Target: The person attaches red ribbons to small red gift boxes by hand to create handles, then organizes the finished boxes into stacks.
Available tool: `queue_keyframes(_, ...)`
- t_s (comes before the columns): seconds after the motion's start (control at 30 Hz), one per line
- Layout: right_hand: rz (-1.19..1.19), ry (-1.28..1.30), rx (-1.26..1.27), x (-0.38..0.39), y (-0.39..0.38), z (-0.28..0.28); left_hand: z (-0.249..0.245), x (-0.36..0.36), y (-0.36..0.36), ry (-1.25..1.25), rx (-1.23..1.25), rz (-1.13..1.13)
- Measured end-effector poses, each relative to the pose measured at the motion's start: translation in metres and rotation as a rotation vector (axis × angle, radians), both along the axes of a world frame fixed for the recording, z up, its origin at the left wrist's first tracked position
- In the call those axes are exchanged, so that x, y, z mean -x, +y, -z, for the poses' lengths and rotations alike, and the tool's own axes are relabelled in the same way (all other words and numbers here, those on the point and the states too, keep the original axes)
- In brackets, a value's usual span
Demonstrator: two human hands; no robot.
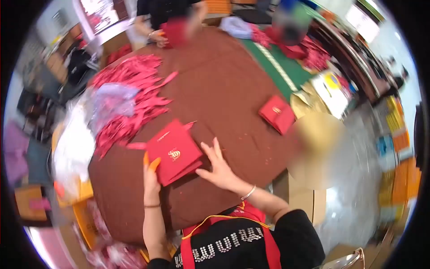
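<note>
A flat red folded piece with a gold emblem [172, 152] is in my left hand [151, 177], whose thumb and a finger wear orange covers. The hand grips its lower left edge, and parted layers show along its lower right side. My right hand [219, 168] is spread open beside the right edge, fingertips close to it. A strip of pink-red ribbon [135, 145] pokes out on the left of the piece. Farther right on the brown cloth [219, 94] lies another red folded piece [277, 114] with the same kind of emblem.
A large heap of pink-red ribbons [139, 71] covers the table's left side, with a clear plastic bag [114, 101] on it. Across the table, a person [163, 13] holds a red item [174, 33]. Another person's blurred head [320, 134] is at the right edge.
</note>
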State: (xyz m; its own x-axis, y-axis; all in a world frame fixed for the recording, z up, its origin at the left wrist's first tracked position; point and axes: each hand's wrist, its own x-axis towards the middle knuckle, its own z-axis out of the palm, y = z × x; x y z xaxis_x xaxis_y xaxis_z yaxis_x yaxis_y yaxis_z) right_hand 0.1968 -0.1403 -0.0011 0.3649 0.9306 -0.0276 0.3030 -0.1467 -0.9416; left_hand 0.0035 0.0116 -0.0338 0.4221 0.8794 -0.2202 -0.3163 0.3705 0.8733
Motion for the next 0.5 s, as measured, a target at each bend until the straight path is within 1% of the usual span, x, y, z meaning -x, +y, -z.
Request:
queue_keyframes(0.03,0.096,-0.248,-0.060,-0.027,-0.009,0.005,0.003,0.000,-0.006,0.009,-0.024,-0.038)
queue_keyframes(0.07,0.178,-0.497,-0.112,-0.055,-0.017,0.008,0.004,-0.002,-0.009,0.006,-0.032,0.014)
queue_keyframes(0.13,0.402,-0.984,0.191,-0.115,-0.037,0.006,0.001,-0.002,-0.014,0.032,-0.138,-0.070)
queue_keyframes(0.2,0.525,-1.121,0.339,-0.167,-0.054,0.002,-0.003,-0.003,-0.016,0.009,-0.125,-0.024)
queue_keyframes(0.27,0.501,-1.152,0.573,-0.208,-0.066,0.007,-0.002,-0.001,-0.014,-0.007,-0.106,-0.009)
queue_keyframes(0.33,0.364,-0.796,0.545,-0.249,-0.076,0.023,0.010,0.002,-0.010,-0.008,-0.157,0.010)
queue_keyframes(0.37,0.311,-0.966,0.542,-0.251,-0.077,0.022,0.015,0.004,-0.007,0.043,-0.227,0.010)
queue_keyframes(0.4,0.299,-0.970,0.533,-0.251,-0.073,0.020,0.010,0.004,-0.009,0.043,-0.228,-0.005)
queue_keyframes(0.47,0.092,-1.071,0.730,-0.251,-0.066,0.016,0.000,0.000,-0.015,0.011,-0.154,0.013)
queue_keyframes(0.5,0.112,-1.183,0.605,-0.251,-0.064,0.017,-0.003,0.000,-0.016,-0.005,-0.133,0.025)
